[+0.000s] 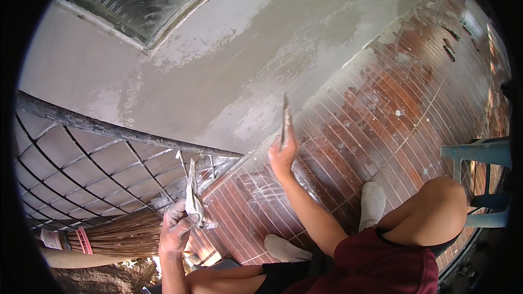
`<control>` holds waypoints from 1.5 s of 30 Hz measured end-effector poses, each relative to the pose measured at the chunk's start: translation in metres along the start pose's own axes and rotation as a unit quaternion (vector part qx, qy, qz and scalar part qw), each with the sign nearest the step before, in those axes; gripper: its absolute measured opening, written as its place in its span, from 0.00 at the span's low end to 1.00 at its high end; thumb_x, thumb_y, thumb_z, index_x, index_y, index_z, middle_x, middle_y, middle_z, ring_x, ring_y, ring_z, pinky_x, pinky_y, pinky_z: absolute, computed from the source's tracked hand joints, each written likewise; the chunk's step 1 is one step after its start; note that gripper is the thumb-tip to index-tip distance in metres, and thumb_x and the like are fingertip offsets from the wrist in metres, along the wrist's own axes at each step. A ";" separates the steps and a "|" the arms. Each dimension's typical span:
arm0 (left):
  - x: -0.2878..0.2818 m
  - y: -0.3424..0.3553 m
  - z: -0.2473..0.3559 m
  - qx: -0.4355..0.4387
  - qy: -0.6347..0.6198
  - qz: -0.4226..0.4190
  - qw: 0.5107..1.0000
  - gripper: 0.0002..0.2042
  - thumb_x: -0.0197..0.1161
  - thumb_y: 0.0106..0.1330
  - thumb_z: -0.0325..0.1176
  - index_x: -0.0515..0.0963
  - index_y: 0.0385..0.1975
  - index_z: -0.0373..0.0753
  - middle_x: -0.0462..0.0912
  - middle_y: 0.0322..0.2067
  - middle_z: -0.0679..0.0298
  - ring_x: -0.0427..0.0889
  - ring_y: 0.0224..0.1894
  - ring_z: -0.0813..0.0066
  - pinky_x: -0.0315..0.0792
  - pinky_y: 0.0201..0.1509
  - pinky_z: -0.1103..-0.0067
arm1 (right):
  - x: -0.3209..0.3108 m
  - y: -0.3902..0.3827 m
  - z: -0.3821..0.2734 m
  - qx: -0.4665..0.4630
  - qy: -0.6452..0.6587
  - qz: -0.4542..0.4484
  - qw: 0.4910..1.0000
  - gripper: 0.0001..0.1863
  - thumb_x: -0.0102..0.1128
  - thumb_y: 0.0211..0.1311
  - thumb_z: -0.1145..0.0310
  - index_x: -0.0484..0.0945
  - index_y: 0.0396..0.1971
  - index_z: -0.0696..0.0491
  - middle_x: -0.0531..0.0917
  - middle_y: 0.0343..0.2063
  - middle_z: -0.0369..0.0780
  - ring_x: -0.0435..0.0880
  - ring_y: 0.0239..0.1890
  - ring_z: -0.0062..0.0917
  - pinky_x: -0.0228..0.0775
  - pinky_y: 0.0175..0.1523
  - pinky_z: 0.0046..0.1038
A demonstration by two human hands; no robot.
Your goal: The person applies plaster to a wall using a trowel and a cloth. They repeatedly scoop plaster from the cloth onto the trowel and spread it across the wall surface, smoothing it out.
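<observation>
My left hand (177, 227), smeared with whitish paste, is closed around a paste-coated flat tool (193, 193), tilted up beside the wire mesh. Its exact kind is hard to make out under the coating. My right hand (284, 155) grips a thin flat scraper (285, 117), seen almost edge-on, with its tip pointing up in front of the wall. I cannot tell whether the blade touches the surface. The grey plastered wall (239, 71) has darker damp-looking patches and lighter smeared ones.
A metal mesh panel (81, 169) with a dark rail stands at the left, above a stick broom (122, 234). Spattered red tiles (376, 109) run along the wall's foot. A green plastic stool (482, 155) stands at the right. A framed glass pane (136, 0) is set in the wall.
</observation>
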State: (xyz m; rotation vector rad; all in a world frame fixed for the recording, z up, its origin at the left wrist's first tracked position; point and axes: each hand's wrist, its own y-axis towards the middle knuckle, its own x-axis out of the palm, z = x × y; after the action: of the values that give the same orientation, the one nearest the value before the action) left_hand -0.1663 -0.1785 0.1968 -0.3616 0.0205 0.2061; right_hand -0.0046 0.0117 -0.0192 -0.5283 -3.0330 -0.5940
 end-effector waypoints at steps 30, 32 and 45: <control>-0.002 -0.005 0.015 0.088 -0.041 0.052 0.994 0.13 0.64 0.53 0.35 0.73 0.32 0.32 0.77 0.24 0.56 0.78 0.29 0.63 0.70 0.37 0.71 | 0.063 0.095 -0.019 -0.131 0.004 0.039 0.991 0.39 0.46 0.43 0.91 0.62 0.64 0.60 0.60 0.65 0.55 0.56 0.68 0.48 0.49 0.72 0.42; 0.000 -0.001 0.017 0.078 -0.034 0.058 0.995 0.14 0.64 0.52 0.35 0.74 0.31 0.31 0.78 0.25 0.56 0.78 0.30 0.63 0.70 0.37 0.72 | 0.061 0.031 -0.021 -0.138 0.048 -0.077 0.986 0.39 0.47 0.43 0.92 0.64 0.63 0.58 0.62 0.64 0.53 0.56 0.69 0.47 0.49 0.72 0.43; 0.013 0.015 0.015 0.058 -0.009 0.039 0.997 0.14 0.65 0.51 0.36 0.72 0.31 0.32 0.75 0.22 0.57 0.77 0.27 0.63 0.71 0.39 0.69 | -0.060 0.129 0.051 0.310 0.353 0.247 0.847 0.25 0.48 0.62 0.69 0.63 0.59 0.63 0.71 0.55 0.47 0.71 0.55 0.32 0.60 0.61 0.32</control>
State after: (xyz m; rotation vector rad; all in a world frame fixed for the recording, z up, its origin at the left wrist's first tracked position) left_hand -0.1571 -0.1571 0.2047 -0.2432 0.0289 0.2848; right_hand 0.0973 0.1235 -0.0239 -0.7780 -2.0725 0.1985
